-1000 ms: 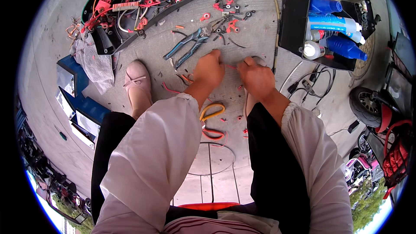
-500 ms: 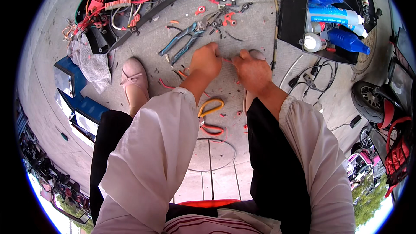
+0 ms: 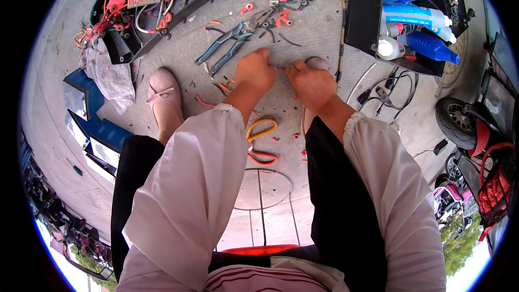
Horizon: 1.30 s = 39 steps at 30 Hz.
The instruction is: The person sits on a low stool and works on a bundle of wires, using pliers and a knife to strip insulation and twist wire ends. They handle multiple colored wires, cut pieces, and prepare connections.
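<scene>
My left hand [image 3: 253, 71] and my right hand [image 3: 312, 84] are close together above the concrete ground, both with fingers closed. A short, thin red wire [image 3: 280, 69] spans the small gap between them; its ends are hidden in my fingers. Just beyond my left hand lie pliers [image 3: 223, 51] with blue and black handles, their jaws among small black and red scraps. Scissors [image 3: 262, 128] with one yellow and one red handle loop lie on the ground between my knees. Red cable terminals [image 3: 283, 19] and black bits are scattered farther off.
A black tray [image 3: 154, 43] piled with coloured wires stands far left, beside a grey rag [image 3: 113, 84]. A black box [image 3: 363, 19] of bottles and tubes is far right. Black cables [image 3: 397, 94] lie below it, near a wheel [image 3: 458, 120]. A blue panel [image 3: 102, 124] lies left.
The view has shifted slightly. My hands stay close together with the red wire between them, the right a little turned. Tools and parts on the ground lie as before.
</scene>
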Available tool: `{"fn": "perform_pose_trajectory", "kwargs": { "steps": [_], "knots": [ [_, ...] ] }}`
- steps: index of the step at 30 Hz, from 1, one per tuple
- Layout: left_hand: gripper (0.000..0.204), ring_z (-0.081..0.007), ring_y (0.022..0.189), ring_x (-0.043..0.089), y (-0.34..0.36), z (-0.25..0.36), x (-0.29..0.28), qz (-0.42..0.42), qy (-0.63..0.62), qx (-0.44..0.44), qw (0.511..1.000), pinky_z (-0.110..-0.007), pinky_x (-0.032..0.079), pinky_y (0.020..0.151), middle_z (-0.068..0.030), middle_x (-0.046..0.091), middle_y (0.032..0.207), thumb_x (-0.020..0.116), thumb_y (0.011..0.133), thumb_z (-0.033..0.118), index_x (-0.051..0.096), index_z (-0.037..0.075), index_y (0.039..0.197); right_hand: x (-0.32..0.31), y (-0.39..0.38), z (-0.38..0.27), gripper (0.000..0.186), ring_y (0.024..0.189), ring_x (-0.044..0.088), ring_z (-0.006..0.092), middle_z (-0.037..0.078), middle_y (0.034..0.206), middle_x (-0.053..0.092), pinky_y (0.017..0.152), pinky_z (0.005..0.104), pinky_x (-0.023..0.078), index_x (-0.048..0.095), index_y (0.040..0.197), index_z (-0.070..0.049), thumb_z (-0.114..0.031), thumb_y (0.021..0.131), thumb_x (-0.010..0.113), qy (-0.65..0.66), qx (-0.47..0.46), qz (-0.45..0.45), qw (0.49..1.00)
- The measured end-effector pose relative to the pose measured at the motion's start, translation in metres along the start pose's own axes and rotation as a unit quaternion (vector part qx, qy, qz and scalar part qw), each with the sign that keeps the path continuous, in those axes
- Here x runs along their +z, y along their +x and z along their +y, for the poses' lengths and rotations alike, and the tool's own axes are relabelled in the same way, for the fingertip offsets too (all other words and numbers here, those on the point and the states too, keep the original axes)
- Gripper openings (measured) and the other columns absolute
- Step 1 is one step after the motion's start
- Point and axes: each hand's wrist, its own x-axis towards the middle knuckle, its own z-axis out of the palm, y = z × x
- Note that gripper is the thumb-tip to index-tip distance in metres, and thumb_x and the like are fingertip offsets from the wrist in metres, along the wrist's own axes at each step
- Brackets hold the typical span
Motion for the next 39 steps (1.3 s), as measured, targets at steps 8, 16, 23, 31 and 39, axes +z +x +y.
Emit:
{"fn": "perform_pose_trajectory", "kwargs": {
  "steps": [8,16,23,31,39],
  "knots": [
    [0.012,-0.0373,0.095,0.065,-0.001,-0.001,-0.001,0.001,0.004,0.002,1.0,-0.046,0.052,0.082,-0.0177,0.068,0.096,0.061,0.079,0.011,0.064,0.007,0.091,0.001,-0.002,-0.001,0.026,0.078,0.069,0.024,0.007,0.096,0.062,0.059,0.0359,0.058,0.063,0.098,-0.005,-0.013,0.074,0.068,-0.017,0.002,-0.015,1.0],
    [0.014,-0.037,0.096,0.065,-0.002,0.001,-0.003,-0.007,0.005,-0.011,1.0,-0.045,0.051,0.081,-0.0181,0.068,0.096,0.065,0.079,0.012,0.064,0.007,0.093,0.006,-0.005,0.0,0.013,0.068,0.069,0.0243,0.007,0.087,0.062,0.052,0.0359,0.057,0.063,0.092,-0.006,-0.012,0.08,0.059,-0.04,-0.01,0.027,0.999],
    [0.013,-0.0369,0.096,0.065,-0.002,0.0,-0.003,-0.011,0.001,-0.016,1.0,-0.045,0.051,0.081,-0.0177,0.068,0.096,0.065,0.08,0.012,0.064,0.007,0.092,0.011,-0.006,0.0,0.015,0.066,0.068,0.0254,0.006,0.088,0.061,0.053,0.0373,0.056,0.058,0.095,-0.008,-0.01,0.08,0.057,-0.043,-0.002,0.018,0.999],
    [0.014,-0.0373,0.096,0.064,-0.002,0.002,-0.003,-0.004,0.004,-0.018,1.0,-0.045,0.051,0.081,-0.0178,0.068,0.099,0.063,0.081,0.013,0.064,0.008,0.094,0.006,-0.011,0.003,0.013,0.066,0.069,0.0249,0.006,0.089,0.061,0.053,0.0381,0.056,0.059,0.094,-0.009,-0.01,0.081,0.057,-0.056,0.004,0.01,0.998],
    [0.012,-0.0377,0.09,0.062,-0.015,-0.022,0.007,0.062,-0.027,0.119,0.991,-0.048,0.05,0.076,-0.0156,0.066,0.092,0.064,0.082,0.014,0.06,0.006,0.09,0.007,-0.007,0.006,0.014,0.072,0.068,0.0253,0.01,0.087,0.065,0.062,0.0329,0.053,0.062,0.097,-0.005,-0.016,0.088,0.061,0.181,0.142,0.144,0.962]
  ]
}}
